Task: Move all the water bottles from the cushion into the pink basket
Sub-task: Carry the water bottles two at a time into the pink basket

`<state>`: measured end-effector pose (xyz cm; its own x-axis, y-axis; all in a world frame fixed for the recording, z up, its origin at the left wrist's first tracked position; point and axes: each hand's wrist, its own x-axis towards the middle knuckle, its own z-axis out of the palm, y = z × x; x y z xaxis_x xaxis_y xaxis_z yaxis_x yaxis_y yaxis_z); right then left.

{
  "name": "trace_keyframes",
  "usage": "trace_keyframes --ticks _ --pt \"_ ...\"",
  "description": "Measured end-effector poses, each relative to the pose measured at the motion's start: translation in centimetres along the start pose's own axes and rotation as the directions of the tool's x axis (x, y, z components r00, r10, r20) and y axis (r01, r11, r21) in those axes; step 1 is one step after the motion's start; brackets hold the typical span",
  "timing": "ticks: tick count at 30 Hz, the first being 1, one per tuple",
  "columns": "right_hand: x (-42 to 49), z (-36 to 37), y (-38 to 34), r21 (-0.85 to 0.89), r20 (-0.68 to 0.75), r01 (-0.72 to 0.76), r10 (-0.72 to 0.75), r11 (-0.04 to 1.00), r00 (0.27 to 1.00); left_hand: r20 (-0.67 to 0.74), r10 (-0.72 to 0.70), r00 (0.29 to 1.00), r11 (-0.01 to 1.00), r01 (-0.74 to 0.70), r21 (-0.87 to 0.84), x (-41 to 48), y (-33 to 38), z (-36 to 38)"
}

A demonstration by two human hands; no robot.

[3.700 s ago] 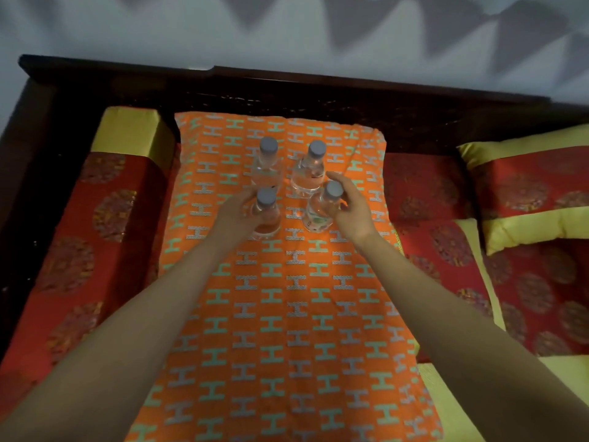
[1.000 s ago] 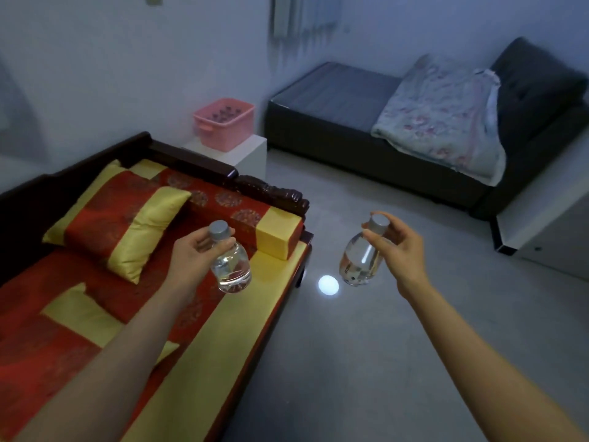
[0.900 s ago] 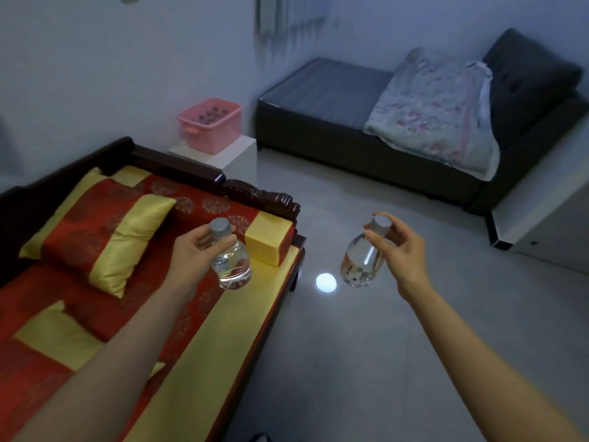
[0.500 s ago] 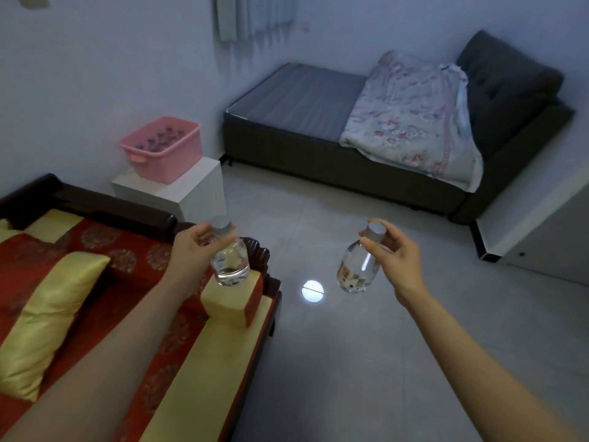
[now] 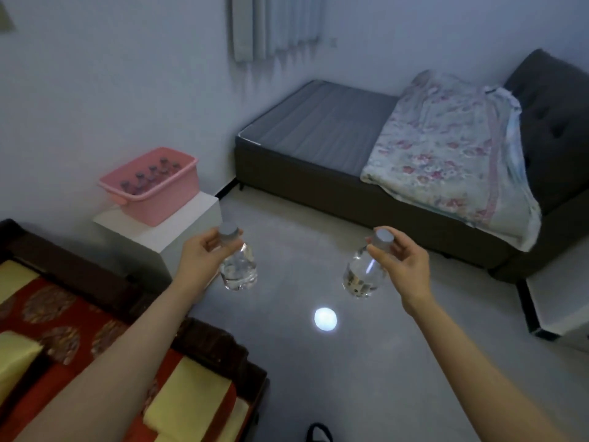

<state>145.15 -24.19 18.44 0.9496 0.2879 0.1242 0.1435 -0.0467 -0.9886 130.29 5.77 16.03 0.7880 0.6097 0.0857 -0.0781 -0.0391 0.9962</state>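
My left hand [image 5: 200, 255] grips a small clear water bottle [image 5: 238, 269] by its neck under a grey cap. A second clear water bottle [image 5: 363, 275] hangs from my right hand [image 5: 403, 266], held the same way. Both are carried above the floor at chest height. The pink basket [image 5: 153, 189] stands on a white block [image 5: 165, 231] against the wall, ahead and left of my left hand. Several capped bottles stand inside it. The orange cushion is out of view.
A dark wooden daybed [image 5: 95, 330] with red and yellow cushions fills the lower left. A grey sofa bed [image 5: 318, 135] with a floral blanket [image 5: 452, 161] stands at the back right. Grey floor [image 5: 318, 362] with a bright light spot lies between. A white cabinet edge [image 5: 561, 301] is at right.
The view has swung from the orange cushion toward the room; both hands now carry a bottle. The pink basket has come closer and larger, and the daybed has slid to the lower left.
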Motion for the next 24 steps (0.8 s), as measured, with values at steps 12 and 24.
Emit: trace_keyframes --ticks 12,24 --pt "25.6 9.4 1.6 -0.03 0.298 0.08 -0.067 0.996 0.952 -0.296 0.002 0.955 1.0 0.004 0.02 17.9 -2.5 -0.1" --pt "46.2 29.7 5.0 -0.02 0.555 0.073 -0.05 0.997 0.83 -0.552 -0.027 0.833 0.996 0.066 0.052 35.1 -5.3 -9.6"
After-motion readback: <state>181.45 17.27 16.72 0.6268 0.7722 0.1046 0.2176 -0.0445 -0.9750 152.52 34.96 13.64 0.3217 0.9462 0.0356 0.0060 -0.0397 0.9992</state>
